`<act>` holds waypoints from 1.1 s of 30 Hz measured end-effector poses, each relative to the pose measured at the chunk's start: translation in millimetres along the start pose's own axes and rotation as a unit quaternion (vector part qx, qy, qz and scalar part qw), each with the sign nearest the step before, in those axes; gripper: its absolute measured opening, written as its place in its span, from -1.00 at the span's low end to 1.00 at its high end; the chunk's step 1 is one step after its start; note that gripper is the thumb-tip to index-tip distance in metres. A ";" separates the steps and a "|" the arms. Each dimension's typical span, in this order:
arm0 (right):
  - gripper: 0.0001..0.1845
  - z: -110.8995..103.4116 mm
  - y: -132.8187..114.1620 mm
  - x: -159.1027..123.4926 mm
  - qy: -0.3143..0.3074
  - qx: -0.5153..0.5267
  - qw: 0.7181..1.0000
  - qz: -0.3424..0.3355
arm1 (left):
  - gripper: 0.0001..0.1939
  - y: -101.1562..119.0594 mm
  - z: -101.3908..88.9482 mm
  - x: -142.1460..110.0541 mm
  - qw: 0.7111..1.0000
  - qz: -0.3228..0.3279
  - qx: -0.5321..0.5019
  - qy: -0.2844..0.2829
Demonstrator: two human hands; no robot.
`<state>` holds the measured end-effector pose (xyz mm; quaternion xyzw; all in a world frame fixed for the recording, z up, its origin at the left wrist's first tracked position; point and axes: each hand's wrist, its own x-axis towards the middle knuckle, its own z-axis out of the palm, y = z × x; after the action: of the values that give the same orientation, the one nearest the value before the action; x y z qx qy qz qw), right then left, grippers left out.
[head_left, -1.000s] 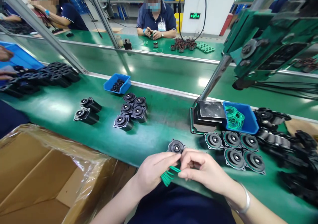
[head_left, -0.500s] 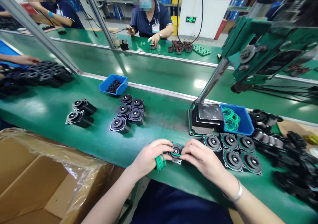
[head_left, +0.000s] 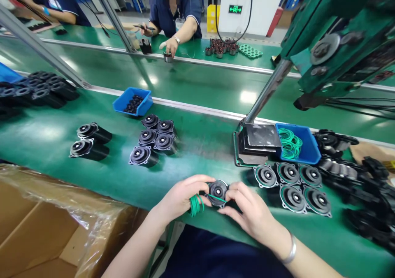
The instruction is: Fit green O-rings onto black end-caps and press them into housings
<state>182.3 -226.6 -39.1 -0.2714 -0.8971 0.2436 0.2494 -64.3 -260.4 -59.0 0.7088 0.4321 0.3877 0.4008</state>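
A black motor housing [head_left: 218,191] with a round stepped top stands upright at the bench's front edge, between my hands. Across the front of its top runs a thin green sealing ring [head_left: 216,197]; the rest of that ring is hard to make out. My left hand [head_left: 188,193] curls at the housing's left side, with a bunch of green sealing rings [head_left: 195,206] hanging from its fingers. On the other side, my right hand [head_left: 247,206] has its fingertips against the housing's right rim near the ring's end, the thumb lower at the front.
Several housings [head_left: 293,198] stand at right, more [head_left: 148,137] at left. A blue bin [head_left: 304,144] of green rings adjoins a green press [head_left: 333,47]. Another blue bin [head_left: 132,101] holds small black parts. A cardboard box [head_left: 37,224] is below left. A co-worker [head_left: 175,19] sits opposite.
My hands have moved from in front of the housing to either side, bringing one green ring onto its top. My right thumb has since come away from the ring. The co-worker's hand moved a part leftward.
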 end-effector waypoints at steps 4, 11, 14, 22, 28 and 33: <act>-0.86 11.2 -0.7 -8.4 0.041 -0.034 0.997 -0.060 | -0.92 5.1 10.3 -5.9 0.999 -0.028 -0.013 0.020; -0.67 12.6 -2.9 -2.1 0.071 -0.111 0.988 -0.080 | -0.71 -2.7 32.9 -23.9 0.990 -0.014 -0.033 0.137; -0.56 5.9 -8.8 2.4 0.030 -0.148 0.986 -0.069 | -0.66 -2.2 38.1 -18.6 0.992 0.000 0.001 0.127; -0.60 -36.6 -3.5 -49.3 0.018 -0.276 0.959 -0.060 | -0.74 18.3 89.6 21.6 0.992 0.085 0.085 -0.021; -0.62 -57.0 24.8 -65.8 0.024 -0.349 0.936 -0.027 | -0.75 37.5 123.5 55.0 0.979 0.078 0.188 0.006; -0.58 -58.3 25.5 -61.1 0.071 -0.339 0.936 -0.067 | -0.63 29.1 65.6 44.0 0.958 0.071 0.232 0.153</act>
<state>270.0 -227.4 -28.9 -0.2952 -0.9226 -0.1123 0.2213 17.5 -244.0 -48.6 0.7431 0.5153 0.4081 0.1257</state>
